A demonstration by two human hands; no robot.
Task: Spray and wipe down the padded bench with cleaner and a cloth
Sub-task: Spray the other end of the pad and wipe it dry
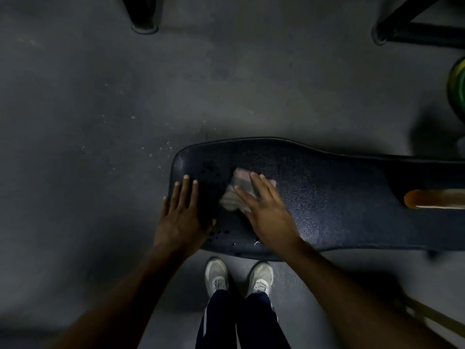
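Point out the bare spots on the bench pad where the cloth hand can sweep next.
Free: the padded bench between the right hand and the orange bottle, and the far strip beyond the cloth. Crowded: the rounded end, where the left hand lies flat beside the cloth, with droplets along the near edge.

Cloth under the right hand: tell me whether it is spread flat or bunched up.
Bunched up. The cloth shows as a crumpled wad with folds, pressed onto the padded bench beneath the flat right hand.
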